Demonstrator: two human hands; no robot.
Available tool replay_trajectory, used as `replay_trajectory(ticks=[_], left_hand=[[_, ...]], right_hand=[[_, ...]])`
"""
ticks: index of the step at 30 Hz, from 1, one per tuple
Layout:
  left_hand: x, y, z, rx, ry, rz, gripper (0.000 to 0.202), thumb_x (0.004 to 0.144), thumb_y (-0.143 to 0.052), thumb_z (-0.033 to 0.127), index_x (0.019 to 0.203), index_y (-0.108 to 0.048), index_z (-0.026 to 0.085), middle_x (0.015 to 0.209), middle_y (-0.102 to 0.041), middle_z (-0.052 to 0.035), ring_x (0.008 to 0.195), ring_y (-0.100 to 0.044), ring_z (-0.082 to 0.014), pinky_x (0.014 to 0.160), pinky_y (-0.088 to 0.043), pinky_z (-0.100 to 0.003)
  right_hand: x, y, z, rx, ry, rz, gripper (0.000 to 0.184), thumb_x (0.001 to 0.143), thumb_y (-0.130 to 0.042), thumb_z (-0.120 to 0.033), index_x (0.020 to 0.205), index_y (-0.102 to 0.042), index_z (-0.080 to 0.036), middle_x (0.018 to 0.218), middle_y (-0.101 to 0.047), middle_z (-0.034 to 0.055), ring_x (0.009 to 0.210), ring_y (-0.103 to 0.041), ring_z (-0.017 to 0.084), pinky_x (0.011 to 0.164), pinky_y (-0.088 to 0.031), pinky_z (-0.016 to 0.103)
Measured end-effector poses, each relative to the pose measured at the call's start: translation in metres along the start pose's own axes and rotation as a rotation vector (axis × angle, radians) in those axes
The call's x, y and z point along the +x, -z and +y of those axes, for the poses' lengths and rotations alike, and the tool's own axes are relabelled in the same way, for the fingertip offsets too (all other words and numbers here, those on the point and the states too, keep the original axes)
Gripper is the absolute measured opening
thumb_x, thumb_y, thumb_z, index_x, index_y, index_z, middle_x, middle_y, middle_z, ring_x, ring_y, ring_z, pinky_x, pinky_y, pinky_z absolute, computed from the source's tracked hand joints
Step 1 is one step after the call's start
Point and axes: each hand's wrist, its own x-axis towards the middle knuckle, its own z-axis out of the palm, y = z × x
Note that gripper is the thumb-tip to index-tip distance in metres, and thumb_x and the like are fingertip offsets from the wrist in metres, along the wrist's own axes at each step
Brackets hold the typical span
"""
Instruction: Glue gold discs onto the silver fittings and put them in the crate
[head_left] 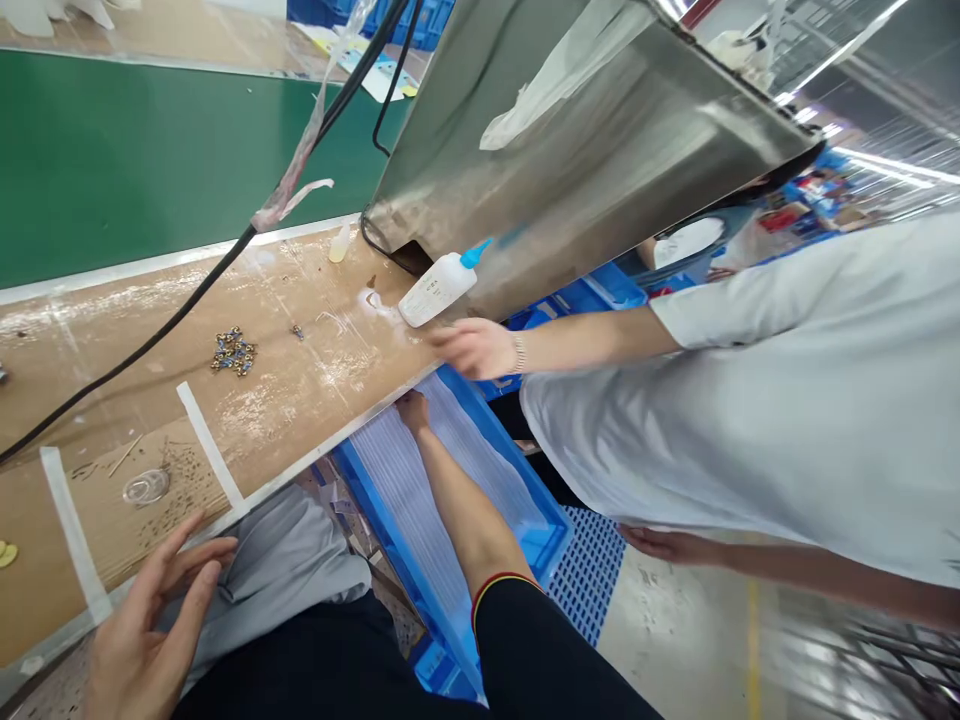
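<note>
**Wide open on one side, half hidden on the other!**

Down at the bench, the left hand [154,640] is wide open, fingers spread, holding nothing, right over a fold of grey cloth [277,570]. Touching it or just above? Too close to call from here! The brown cardboard bench top [337,370] runs along just past those fingertips.

Now the right hand [412,408], reaching out of a black sleeve [525,640] with a red-and-yellow cuff, is down in a blue plastic crate [360,490]. It sits on a stack of white ribbed sheets [442,470], tight in under the bench edge. Is it gripping them? The fingers are out of sight, so I can't tell you how far open it is.

Beyond the right hand, a white glue bottle [437,288] with a blue nozzle lies on the bench beneath a tilted stainless steel hood [570,150], and a co-worker's hand [472,348], wearing a metal bracelet, is right beside it. Toward the left hand sit a small heap of gold-and-blue metal parts [233,351], then a small glass dish [146,487] next to a strip of white tape [210,450].
</note>
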Motion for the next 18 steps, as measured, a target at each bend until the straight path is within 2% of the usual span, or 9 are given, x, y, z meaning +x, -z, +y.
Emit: replay_trajectory(ticks=[2, 4, 8, 12, 15, 18], left_hand=[[-0.001, 0.000, 0.003, -0.002, 0.025, -0.008, 0.070, 0.104, -0.073, 0.070, 0.162, -0.064, 0.033, 0.122, -0.089, -0.0062, 0.121, -0.085, -0.0308, 0.116, -0.066, -0.047], [0.000, 0.000, 0.004, -0.001, 0.040, -0.016, 0.071, 0.104, -0.072, 0.069, 0.164, -0.062, 0.032, 0.124, -0.089, -0.0067, 0.121, -0.085, -0.0307, 0.120, -0.064, -0.050], [0.000, 0.000, 0.003, -0.009, 0.000, 0.028, 0.068, 0.106, -0.071, 0.067, 0.162, -0.064, 0.029, 0.121, -0.089, -0.0092, 0.117, -0.086, -0.0307, 0.112, -0.068, -0.047], [-0.004, 0.003, 0.006, -0.029, -0.005, 0.090, 0.066, 0.105, -0.072, 0.067, 0.157, -0.068, 0.028, 0.117, -0.090, -0.0088, 0.110, -0.088, -0.0300, 0.102, -0.072, -0.043], [-0.008, 0.015, 0.004, -0.046, 0.034, 0.140, 0.060, 0.105, -0.073, 0.065, 0.153, -0.071, 0.028, 0.117, -0.089, -0.0066, 0.108, -0.087, -0.0271, 0.108, -0.068, -0.040], [-0.008, 0.037, -0.005, 0.004, 0.043, 0.322, 0.057, 0.105, -0.075, 0.062, 0.150, -0.074, 0.028, 0.111, -0.088, -0.0046, 0.101, -0.086, -0.0248, 0.107, -0.067, -0.037]], right_hand=[[0.004, -0.009, 0.013, -0.015, -0.149, -0.057, 0.035, 0.115, -0.069, -0.042, 0.137, -0.073, -0.015, 0.138, -0.074, 0.0091, 0.114, -0.077, 0.020, 0.101, -0.066, 0.038], [0.007, -0.017, 0.025, -0.025, -0.260, -0.115, 0.038, 0.106, -0.083, -0.044, 0.134, -0.074, -0.021, 0.133, -0.077, 0.0087, 0.116, -0.077, 0.028, 0.096, -0.071, 0.047], [0.011, -0.029, 0.041, -0.003, -0.368, -0.139, 0.037, 0.108, -0.080, -0.043, 0.136, -0.074, -0.019, 0.137, -0.076, 0.0090, 0.119, -0.077, 0.027, 0.101, -0.069, 0.046], [0.006, -0.032, 0.042, 0.068, -0.377, -0.067, 0.036, 0.109, -0.079, -0.045, 0.135, -0.074, -0.019, 0.136, -0.076, 0.0093, 0.117, -0.077, 0.025, 0.100, -0.069, 0.045], [-0.006, -0.027, 0.039, 0.147, -0.345, 0.048, 0.035, 0.110, -0.077, -0.049, 0.125, -0.075, -0.018, 0.121, -0.079, 0.0070, 0.102, -0.077, 0.021, 0.093, -0.068, 0.041], [-0.026, -0.014, 0.031, 0.242, -0.287, 0.241, 0.043, 0.115, -0.060, -0.058, 0.109, -0.073, -0.017, 0.092, -0.073, 0.0022, 0.079, -0.071, 0.018, 0.079, -0.063, 0.034]])
